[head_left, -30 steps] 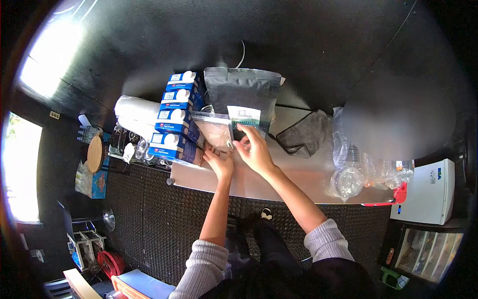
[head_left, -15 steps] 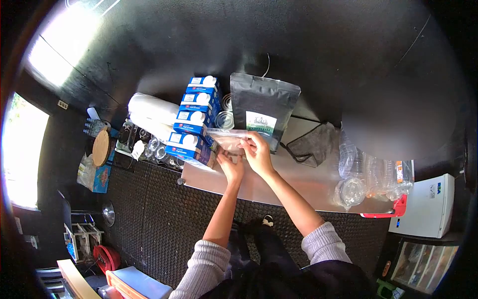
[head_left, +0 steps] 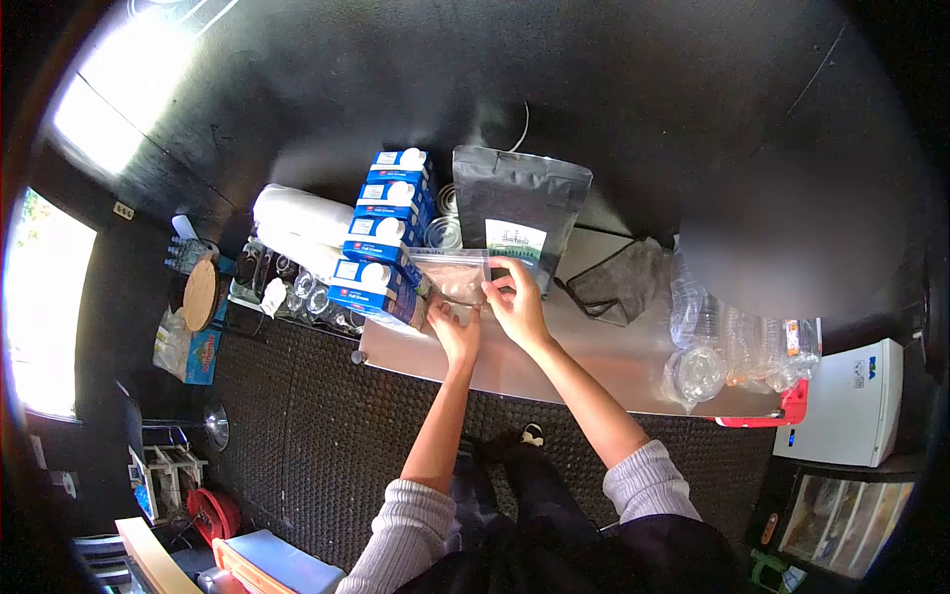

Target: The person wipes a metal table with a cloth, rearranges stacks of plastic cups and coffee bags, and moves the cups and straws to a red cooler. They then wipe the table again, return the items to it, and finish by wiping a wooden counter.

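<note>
Reaching forward, pinching the zip bag (head_left: 457,279) by its right edge with the right hand (head_left: 520,309), curling the left hand (head_left: 457,335) at its bottom, can't tell if gripping tho.

A glossy black wall (head_left: 693,89) spans the view from eleven to two o'clock, with a thin seam (head_left: 821,64) running down it near two. At ten, white glare (head_left: 124,109) bleaches the wall; at nine, a window (head_left: 47,307) lets in strong daylight. Dark studded rubber matting (head_left: 297,426) covers the floor from eight round to five. The metal-topped surface (head_left: 604,356) stretches from centre towards four, where a small white refrigerator (head_left: 841,406) stands.
</note>
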The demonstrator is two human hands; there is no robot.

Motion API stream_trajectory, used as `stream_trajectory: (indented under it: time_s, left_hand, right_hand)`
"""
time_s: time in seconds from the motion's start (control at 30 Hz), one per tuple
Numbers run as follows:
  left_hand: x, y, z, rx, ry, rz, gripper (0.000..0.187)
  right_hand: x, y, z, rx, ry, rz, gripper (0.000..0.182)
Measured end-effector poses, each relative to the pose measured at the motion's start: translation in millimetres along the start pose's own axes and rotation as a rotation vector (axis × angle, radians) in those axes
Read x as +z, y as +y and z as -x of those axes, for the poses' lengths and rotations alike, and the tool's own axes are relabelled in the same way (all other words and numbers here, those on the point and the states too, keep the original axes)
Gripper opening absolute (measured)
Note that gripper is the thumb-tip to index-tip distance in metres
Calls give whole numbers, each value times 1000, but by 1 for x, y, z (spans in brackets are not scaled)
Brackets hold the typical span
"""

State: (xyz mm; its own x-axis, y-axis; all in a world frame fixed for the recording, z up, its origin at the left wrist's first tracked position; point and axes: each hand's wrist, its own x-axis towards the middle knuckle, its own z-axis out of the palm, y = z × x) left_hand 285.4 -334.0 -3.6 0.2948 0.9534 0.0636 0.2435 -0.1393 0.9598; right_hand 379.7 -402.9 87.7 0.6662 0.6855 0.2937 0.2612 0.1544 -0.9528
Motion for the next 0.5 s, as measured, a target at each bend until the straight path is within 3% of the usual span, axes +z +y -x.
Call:
stream_trajectory:
  time_s: [0.17,0.23,0.3,0.37,0.4,0.47,0.5]
  left_hand:
    - [-14,20,36,79,-41,-3,64]
    - [-20,24,50,121,-78,20,59]
    - [-22,28,60,160,-133,-13,56]
    - [-18,33,67,199,-188,-48,54]
    - [-13,36,69,231,-218,-63,52]
    - [-6,38,73,258,-260,-82,50]
    - [-1,38,74,329,-287,-135,49]
  right_hand:
    - [-30,-13,21,-111,99,131,30]
    - [-62,5,22,-248,234,363,30]
    - [-108,31,11,-132,364,703,42]
    - [-145,80,-2,220,524,1119,57]
    - [-157,97,4,227,531,1123,57]
    - [-173,119,19,301,247,1376,60]
    - [-174,119,28,316,247,1378,60]
